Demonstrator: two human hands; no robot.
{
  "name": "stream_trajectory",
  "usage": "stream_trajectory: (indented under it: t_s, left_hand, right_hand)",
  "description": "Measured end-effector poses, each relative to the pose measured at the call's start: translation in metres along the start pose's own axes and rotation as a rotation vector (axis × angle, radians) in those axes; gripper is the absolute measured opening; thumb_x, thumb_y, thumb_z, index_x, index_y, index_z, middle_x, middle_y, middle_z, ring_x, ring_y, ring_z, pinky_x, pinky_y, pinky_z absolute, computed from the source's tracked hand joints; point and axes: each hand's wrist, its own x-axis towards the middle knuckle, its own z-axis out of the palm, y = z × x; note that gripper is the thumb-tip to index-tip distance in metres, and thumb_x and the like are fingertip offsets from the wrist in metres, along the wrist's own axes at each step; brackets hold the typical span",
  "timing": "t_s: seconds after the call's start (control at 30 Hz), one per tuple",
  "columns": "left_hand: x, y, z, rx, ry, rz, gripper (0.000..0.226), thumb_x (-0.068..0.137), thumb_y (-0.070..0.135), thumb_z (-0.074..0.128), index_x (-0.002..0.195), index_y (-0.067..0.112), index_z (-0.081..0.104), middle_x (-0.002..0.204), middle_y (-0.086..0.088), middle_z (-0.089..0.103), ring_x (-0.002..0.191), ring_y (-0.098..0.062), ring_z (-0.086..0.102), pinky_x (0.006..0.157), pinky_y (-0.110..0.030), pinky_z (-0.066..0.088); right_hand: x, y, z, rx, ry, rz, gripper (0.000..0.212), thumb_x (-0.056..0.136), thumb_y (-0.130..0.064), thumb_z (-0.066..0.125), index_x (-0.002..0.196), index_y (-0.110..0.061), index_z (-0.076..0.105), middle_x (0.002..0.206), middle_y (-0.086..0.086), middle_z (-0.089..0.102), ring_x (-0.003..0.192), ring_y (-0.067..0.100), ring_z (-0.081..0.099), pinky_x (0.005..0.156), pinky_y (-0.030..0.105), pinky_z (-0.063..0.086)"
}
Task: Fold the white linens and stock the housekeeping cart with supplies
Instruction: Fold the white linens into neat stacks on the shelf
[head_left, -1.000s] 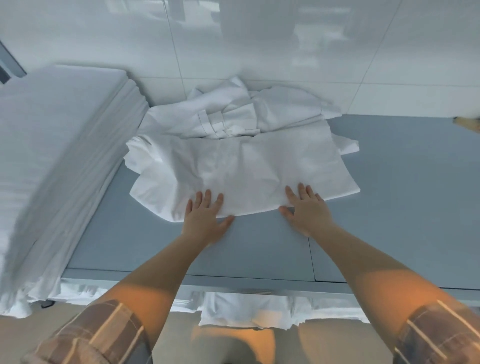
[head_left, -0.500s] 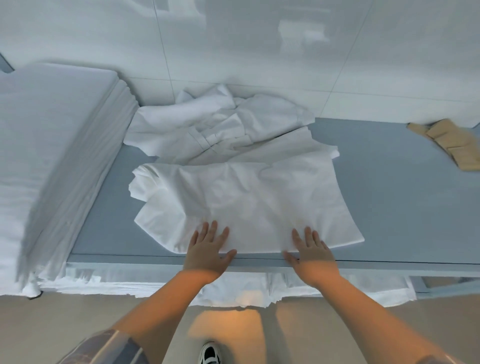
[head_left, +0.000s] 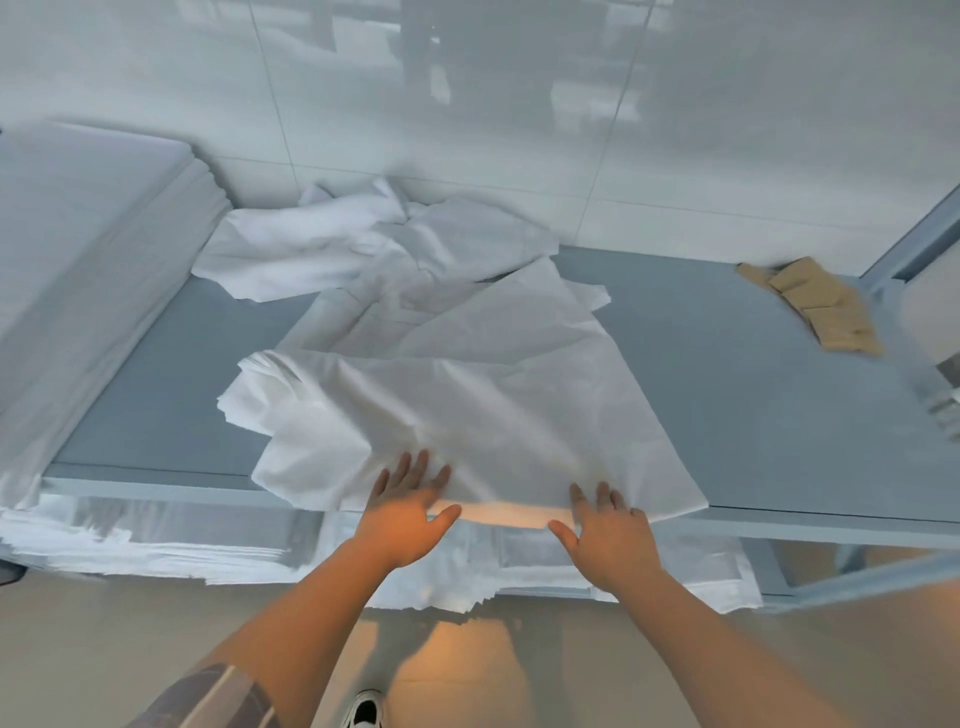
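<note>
The left hand (head_left: 402, 512) and right hand (head_left: 605, 527) lie flat, fingers spread, on the white cloth (head_left: 467, 415) at the worktop (head_left: 156, 415) edge, probably to smooth it.

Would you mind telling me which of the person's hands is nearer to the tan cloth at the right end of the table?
The right hand. It lies flat on the white linen's near edge, below-left of the tan cloth; the left hand is farther left.
</note>
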Motion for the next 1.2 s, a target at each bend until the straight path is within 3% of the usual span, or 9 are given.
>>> stream_trajectory:
  t_s: [0.13, 0.2, 0.27, 0.33, 0.4, 0.5, 0.6, 0.7, 1.2]
  left_hand:
    - [0.007, 0.043, -0.011, -0.015, 0.017, -0.077, 0.056, 0.094, 0.06, 0.024, 0.144, 0.038, 0.033, 0.157, 0.0, 0.023, 0.144, -0.023, 0.018, 0.114, -0.04, 0.015]
    - [0.009, 0.061, -0.023, 0.007, 0.171, -0.141, 0.047, 0.096, 0.052, 0.028, 0.123, 0.026, 0.056, 0.13, -0.004, 0.055, 0.121, -0.025, 0.047, 0.099, -0.038, 0.029]
    - [0.014, 0.07, -0.028, -0.032, 0.459, -0.116, 0.033, 0.095, 0.037, 0.043, 0.113, 0.015, 0.061, 0.113, -0.008, 0.059, 0.107, -0.029, 0.052, 0.091, -0.039, 0.034]
    - [0.024, 0.069, -0.029, -0.097, 0.595, -0.09, 0.04, 0.091, 0.029, 0.053, 0.127, 0.011, 0.054, 0.127, -0.015, 0.05, 0.121, -0.035, 0.044, 0.1, -0.043, 0.031]
    - [0.041, 0.057, -0.029, -0.056, 0.479, -0.143, 0.065, 0.096, 0.041, 0.04, 0.151, 0.019, 0.016, 0.157, -0.015, 0.011, 0.145, -0.032, 0.006, 0.115, -0.042, 0.006]
    - [0.062, 0.036, -0.01, 0.117, 0.35, -0.169, 0.071, 0.095, 0.055, 0.016, 0.145, 0.026, -0.026, 0.149, -0.011, -0.038, 0.135, -0.027, -0.038, 0.114, -0.044, -0.02]
    - [0.069, 0.025, 0.012, 0.204, 0.312, -0.151, 0.069, 0.09, 0.058, -0.003, 0.142, 0.026, -0.033, 0.147, -0.011, -0.041, 0.135, -0.028, -0.04, 0.113, -0.049, -0.019]
    - [0.075, 0.025, 0.016, 0.252, 0.312, -0.124, 0.07, 0.087, 0.058, -0.007, 0.143, 0.024, -0.032, 0.15, -0.012, -0.037, 0.137, -0.03, -0.037, 0.113, -0.051, -0.016]
    - [0.085, 0.059, 0.017, 0.278, 0.243, 0.207, 0.068, 0.091, 0.061, 0.001, 0.146, 0.03, -0.025, 0.153, -0.003, -0.034, 0.14, -0.022, -0.033, 0.113, -0.046, -0.018]
  right_hand:
    - [0.002, 0.029, -0.009, -0.033, 0.002, 0.001, 0.06, 0.094, -0.064, 0.019, 0.135, -0.026, 0.04, 0.128, 0.01, 0.052, 0.116, 0.023, 0.052, 0.091, 0.04, 0.034]
    - [0.014, 0.037, -0.024, -0.023, 0.055, -0.013, 0.052, 0.095, -0.062, 0.021, 0.114, -0.024, 0.052, 0.103, 0.003, 0.062, 0.098, 0.022, 0.06, 0.085, 0.038, 0.033]
    - [0.035, 0.043, -0.039, 0.016, 0.153, -0.012, 0.041, 0.098, -0.05, 0.025, 0.104, -0.021, 0.053, 0.095, 0.003, 0.064, 0.094, 0.025, 0.061, 0.081, 0.037, 0.034]
    - [0.063, 0.05, -0.05, 0.116, 0.374, -0.013, 0.027, 0.098, -0.032, 0.036, 0.107, -0.015, 0.055, 0.097, 0.008, 0.062, 0.096, 0.03, 0.057, 0.078, 0.038, 0.038]
    - [0.095, 0.051, -0.057, 0.237, 0.553, -0.038, 0.031, 0.096, -0.022, 0.046, 0.121, -0.007, 0.056, 0.117, 0.015, 0.058, 0.11, 0.035, 0.052, 0.088, 0.043, 0.042]
    - [0.139, 0.044, -0.052, 0.318, 0.434, -0.075, 0.053, 0.102, -0.032, 0.034, 0.149, -0.011, 0.025, 0.157, 0.008, 0.021, 0.145, 0.024, 0.017, 0.116, 0.041, 0.016]
    - [0.163, 0.04, -0.021, 0.26, 0.288, -0.053, 0.064, 0.099, -0.049, 0.01, 0.153, -0.017, -0.004, 0.161, -0.002, -0.006, 0.148, 0.014, -0.005, 0.119, 0.043, 0.002]
    - [0.168, 0.046, -0.003, 0.195, 0.291, -0.008, 0.074, 0.092, -0.06, -0.002, 0.152, -0.019, -0.008, 0.16, -0.005, -0.009, 0.148, 0.015, -0.006, 0.119, 0.043, 0.0]
    - [0.08, 0.085, 0.028, 0.333, 0.16, 0.32, 0.068, 0.096, -0.056, 0.004, 0.15, -0.021, -0.017, 0.159, -0.001, -0.019, 0.147, 0.019, -0.014, 0.118, 0.045, -0.006]
